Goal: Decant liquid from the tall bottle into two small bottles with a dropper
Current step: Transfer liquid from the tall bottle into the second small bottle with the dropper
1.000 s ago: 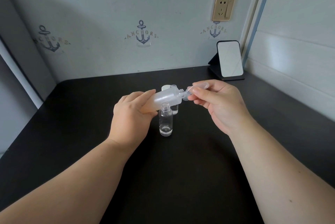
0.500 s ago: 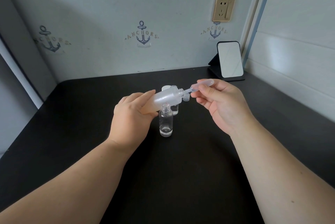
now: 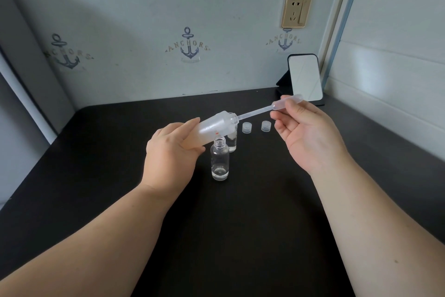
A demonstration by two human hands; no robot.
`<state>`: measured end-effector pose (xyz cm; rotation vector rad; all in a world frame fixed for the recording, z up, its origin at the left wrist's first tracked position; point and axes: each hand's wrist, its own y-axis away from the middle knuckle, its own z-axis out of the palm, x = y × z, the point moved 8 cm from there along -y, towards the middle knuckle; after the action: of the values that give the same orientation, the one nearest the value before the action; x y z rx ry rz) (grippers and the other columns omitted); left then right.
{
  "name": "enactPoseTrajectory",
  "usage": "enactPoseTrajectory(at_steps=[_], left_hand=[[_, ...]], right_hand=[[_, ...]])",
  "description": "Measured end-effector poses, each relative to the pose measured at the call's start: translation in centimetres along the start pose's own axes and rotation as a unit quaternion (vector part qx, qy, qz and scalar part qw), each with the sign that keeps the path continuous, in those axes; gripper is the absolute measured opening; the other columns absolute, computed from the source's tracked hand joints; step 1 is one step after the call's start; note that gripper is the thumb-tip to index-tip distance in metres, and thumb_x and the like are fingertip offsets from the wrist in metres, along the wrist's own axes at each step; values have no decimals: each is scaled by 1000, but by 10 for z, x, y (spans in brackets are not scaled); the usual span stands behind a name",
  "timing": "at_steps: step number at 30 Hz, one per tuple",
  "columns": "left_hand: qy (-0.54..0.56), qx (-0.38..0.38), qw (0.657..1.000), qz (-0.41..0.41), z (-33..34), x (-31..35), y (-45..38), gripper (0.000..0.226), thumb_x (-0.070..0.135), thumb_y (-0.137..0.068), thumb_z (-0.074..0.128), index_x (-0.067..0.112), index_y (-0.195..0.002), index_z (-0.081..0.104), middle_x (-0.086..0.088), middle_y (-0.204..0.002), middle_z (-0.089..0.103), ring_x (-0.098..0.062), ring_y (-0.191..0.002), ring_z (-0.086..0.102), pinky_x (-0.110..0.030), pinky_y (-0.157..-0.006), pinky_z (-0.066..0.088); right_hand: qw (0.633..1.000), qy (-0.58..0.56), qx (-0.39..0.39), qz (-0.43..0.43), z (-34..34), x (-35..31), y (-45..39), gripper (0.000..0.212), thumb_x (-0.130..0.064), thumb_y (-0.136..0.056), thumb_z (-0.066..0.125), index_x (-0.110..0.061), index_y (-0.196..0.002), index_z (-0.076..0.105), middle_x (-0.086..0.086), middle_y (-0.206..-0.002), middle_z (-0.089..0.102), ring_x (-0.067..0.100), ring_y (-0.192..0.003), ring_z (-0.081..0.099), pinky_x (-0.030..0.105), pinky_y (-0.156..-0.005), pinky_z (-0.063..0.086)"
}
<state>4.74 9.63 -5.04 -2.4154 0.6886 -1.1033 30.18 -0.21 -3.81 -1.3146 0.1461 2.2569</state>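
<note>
My left hand (image 3: 172,152) grips the tall frosted bottle (image 3: 213,127), tilted almost flat with its open mouth pointing right. My right hand (image 3: 305,133) pinches the bulb of a clear plastic dropper (image 3: 262,110), whose thin stem still enters the tall bottle's mouth. Below the tall bottle stands a small clear glass bottle (image 3: 219,160), uncapped, with a little liquid at its bottom. A second small clear bottle (image 3: 232,140) stands just behind it, partly hidden by the tall bottle.
Two small ribbed plastic caps (image 3: 246,127) (image 3: 265,126) lie on the black table (image 3: 240,224) behind the bottles. A small mirror on a black stand (image 3: 304,77) sits in the far right corner, under a wall socket (image 3: 296,10).
My right hand has drawn the dropper back to the right, so most of its stem is out of the tall bottle. The two caps have come into view. My left hand holds still.
</note>
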Motion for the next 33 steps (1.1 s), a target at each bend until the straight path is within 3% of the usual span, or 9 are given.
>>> enactPoseTrajectory(at_steps=[5, 11, 18, 24, 28, 33], left_hand=[[18, 6, 1000, -22, -3, -5, -1, 61, 19, -83, 81, 33, -139, 60, 15, -117, 60, -20, -117, 54, -44, -105, 43], [55, 29, 996, -62, -7, -14, -2, 60, 27, -85, 79, 38, -139, 57, 27, -100, 53, -3, -104, 49, -13, -85, 34], [136, 18, 983, -119, -5, -22, 0, 44, 36, -84, 79, 50, -116, 54, 24, -101, 63, -4, -93, 64, -31, -82, 55], [149, 20, 979, -135, -3, -22, 1, 43, 39, -85, 79, 47, -115, 49, 28, -94, 61, 26, -84, 53, -13, -64, 41], [145, 18, 979, -143, -3, -22, 0, 46, 41, -85, 79, 48, -115, 44, 33, -93, 56, 21, -84, 56, -11, -65, 39], [152, 16, 978, -143, -3, -23, -1, 47, 44, -84, 79, 47, -115, 43, 34, -95, 54, 15, -83, 56, -11, -66, 38]], right_hand=[[995, -77, 61, -2, -17, -4, -2, 21, -14, -95, 67, -15, -79, 81, 4, -90, 77, 15, -82, 74, 23, -70, 57], [978, -169, 122, -22, -35, -10, -6, 11, -13, -94, 70, -4, -99, 72, 6, -88, 76, 16, -77, 72, 24, -69, 56], [972, -191, 136, -24, -41, -11, -6, 10, -12, -93, 71, -4, -98, 71, 4, -82, 73, 15, -73, 69, 24, -68, 55], [974, -186, 130, -19, -37, -11, -5, 13, -9, -92, 70, -3, -82, 77, 5, -80, 70, 15, -66, 64, 23, -64, 52], [978, -173, 113, -23, -34, -12, -6, 11, -9, -94, 67, -3, -88, 75, 5, -79, 70, 15, -64, 62, 23, -61, 51], [983, -152, 98, -25, -30, -13, -7, 16, -10, -93, 67, -6, -81, 77, 4, -77, 69, 14, -63, 61, 23, -60, 50]])
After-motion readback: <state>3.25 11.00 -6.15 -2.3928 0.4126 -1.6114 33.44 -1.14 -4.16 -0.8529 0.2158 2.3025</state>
